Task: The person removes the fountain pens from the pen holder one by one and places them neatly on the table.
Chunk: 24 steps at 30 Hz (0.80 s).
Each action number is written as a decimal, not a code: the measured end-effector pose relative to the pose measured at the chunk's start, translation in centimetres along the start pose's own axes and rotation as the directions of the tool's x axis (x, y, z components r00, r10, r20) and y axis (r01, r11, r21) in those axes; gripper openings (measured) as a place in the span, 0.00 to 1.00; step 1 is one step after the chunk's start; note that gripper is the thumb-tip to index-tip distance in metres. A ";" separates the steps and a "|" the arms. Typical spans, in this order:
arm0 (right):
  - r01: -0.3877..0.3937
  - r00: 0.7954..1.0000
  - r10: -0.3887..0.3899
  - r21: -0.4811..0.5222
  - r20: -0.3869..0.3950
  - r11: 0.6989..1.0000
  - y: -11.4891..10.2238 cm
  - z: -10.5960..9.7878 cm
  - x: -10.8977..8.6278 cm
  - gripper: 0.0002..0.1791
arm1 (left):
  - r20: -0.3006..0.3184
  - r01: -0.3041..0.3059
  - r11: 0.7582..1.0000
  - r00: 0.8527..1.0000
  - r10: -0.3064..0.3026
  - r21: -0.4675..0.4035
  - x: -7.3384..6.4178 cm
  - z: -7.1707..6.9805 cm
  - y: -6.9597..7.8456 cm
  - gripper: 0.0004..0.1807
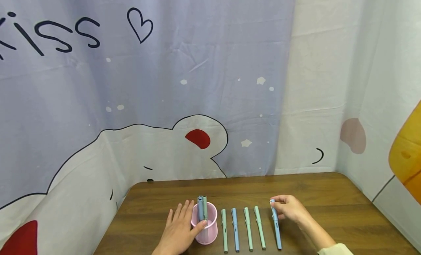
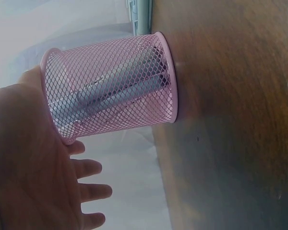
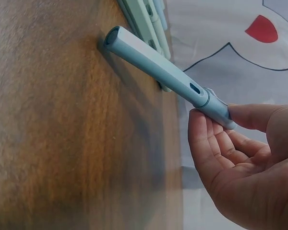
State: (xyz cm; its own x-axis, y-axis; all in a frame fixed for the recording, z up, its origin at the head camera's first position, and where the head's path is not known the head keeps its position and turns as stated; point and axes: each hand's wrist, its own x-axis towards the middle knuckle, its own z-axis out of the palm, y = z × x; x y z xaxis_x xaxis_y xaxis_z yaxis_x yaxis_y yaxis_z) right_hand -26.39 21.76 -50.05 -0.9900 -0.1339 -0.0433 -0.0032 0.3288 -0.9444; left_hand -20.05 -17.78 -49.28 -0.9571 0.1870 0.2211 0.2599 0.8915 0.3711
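Observation:
A pink mesh pen cup (image 1: 206,235) stands upright on the table, holding a few blue and green pens (image 1: 200,209). My left hand (image 1: 179,225) rests against the cup's left side, its fingers straight and spread and its thumb at the rim. In the left wrist view the cup's mesh wall (image 2: 110,91) shows the pens leaning inside. Thumb and fingers of my right hand (image 1: 291,207) pinch a light blue pen (image 1: 276,229) at its cap end. In the right wrist view this blue pen (image 3: 156,69) slants, its far end near or on the tabletop.
Between the cup and my right hand lie a green pen (image 1: 224,231), a blue pen (image 1: 235,229) and two more green pens (image 1: 248,229), roughly side by side. The brown wooden table (image 1: 158,196) ends at a printed curtain (image 1: 197,83) behind it.

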 end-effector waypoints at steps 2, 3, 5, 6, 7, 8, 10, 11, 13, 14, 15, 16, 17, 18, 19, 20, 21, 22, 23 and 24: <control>-0.004 1.000 0.004 -0.006 0.001 1.000 0.1 0.0 0.1 0.23 | 0.003 0.002 1.000 1.000 -0.002 -0.001 0.0 0.0 0.0 0.50; -0.006 1.000 0.006 -0.008 0.003 1.000 0.2 0.0 0.1 0.23 | 0.005 0.003 1.000 1.000 -0.003 -0.001 0.0 0.0 0.0 0.50; -0.016 1.000 0.016 -0.010 0.004 1.000 0.3 0.1 0.2 0.23 | 0.009 0.006 1.000 1.000 -0.006 -0.004 0.0 0.0 0.0 0.50; -0.023 1.000 0.023 -0.012 0.002 1.000 0.4 0.1 0.2 0.23 | 0.010 0.008 1.000 1.000 -0.008 -0.005 0.1 0.0 0.0 0.50; -0.030 1.000 0.030 -0.015 0.001 0.999 0.5 0.2 0.3 0.22 | 0.012 0.009 1.000 1.000 -0.009 -0.005 0.1 0.0 0.0 0.50; -0.035 0.999 0.035 -0.019 0.001 0.999 0.6 0.2 0.3 0.22 | 0.012 0.009 1.000 1.000 -0.009 -0.005 0.1 0.0 0.0 0.50; -0.044 0.999 0.045 -0.028 0.000 0.999 0.7 0.3 0.5 0.21 | 0.013 0.010 1.000 1.000 -0.010 -0.005 0.1 0.0 0.0 0.50; -0.050 0.999 0.050 -0.030 -0.001 0.998 0.8 0.4 0.6 0.21 | 0.013 0.010 1.000 1.000 -0.010 -0.004 0.1 0.0 0.0 0.50; -0.063 0.998 0.063 -0.035 -0.007 0.997 0.9 0.4 0.8 0.20 | 0.013 0.009 1.000 1.000 -0.009 -0.004 0.1 0.0 0.0 0.50; -0.070 0.998 0.069 -0.036 -0.012 0.997 0.9 0.5 0.9 0.20 | 0.012 0.008 1.000 1.000 -0.008 -0.004 0.1 0.0 0.0 0.50; -0.077 0.997 0.076 -0.037 -0.017 0.996 1.0 0.5 1.0 0.19 | 0.012 0.008 1.000 1.000 -0.008 -0.005 0.0 0.0 0.1 0.50; -0.085 0.996 0.085 -0.034 -0.020 0.996 1.0 0.6 1.1 0.19 | 0.011 0.007 1.000 1.000 -0.007 -0.005 0.0 0.0 0.1 0.50; -0.092 0.996 0.091 -0.035 -0.025 0.995 1.1 0.6 1.2 0.18 | 0.009 0.007 1.000 1.000 -0.007 -0.005 0.0 0.0 0.1 0.50; -0.101 0.995 0.100 -0.033 -0.029 0.994 1.2 0.6 1.2 0.18 | 0.008 0.006 1.000 1.000 -0.006 -0.007 0.0 0.0 0.1 0.50; -0.107 0.994 0.106 -0.032 -0.030 0.994 1.2 0.6 1.3 0.17 | 0.007 0.005 1.000 1.000 -0.005 -0.006 0.0 -0.1 0.1 0.49; -0.116 0.993 0.115 -0.031 -0.033 0.993 1.3 0.7 1.3 0.17 | 0.005 0.003 1.000 1.000 -0.003 -0.005 0.0 -0.1 0.1 0.49; -0.122 0.992 0.121 -0.031 -0.033 0.992 1.4 0.7 1.4 0.16 | 0.004 0.003 1.000 1.000 -0.003 -0.004 0.0 -0.1 0.1 0.49; -0.129 0.991 0.128 -0.028 -0.032 0.991 1.4 0.7 1.4 0.16 | 0.003 0.002 1.000 1.000 -0.002 -0.001 0.0 -0.1 0.1 0.49; -0.136 0.990 0.135 -0.031 -0.034 0.990 1.5 0.8 1.5 0.15 | 0.002 0.001 1.000 1.000 -0.001 0.001 0.0 -0.1 0.1 0.49; -0.143 0.989 0.142 -0.032 -0.034 0.989 1.6 0.8 1.5 0.15 | 0.001 0.000 1.000 1.000 0.000 0.003 0.0 -0.1 0.1 0.49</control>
State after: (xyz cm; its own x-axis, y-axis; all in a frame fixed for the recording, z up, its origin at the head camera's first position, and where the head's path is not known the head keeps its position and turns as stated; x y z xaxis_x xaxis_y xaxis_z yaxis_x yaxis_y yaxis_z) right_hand -27.75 21.30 -51.87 -0.9847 -0.0534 -0.1660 0.1344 0.3739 -0.9177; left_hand -20.01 -17.71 -49.17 -0.9574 0.1872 0.2198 0.2591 0.8930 0.3680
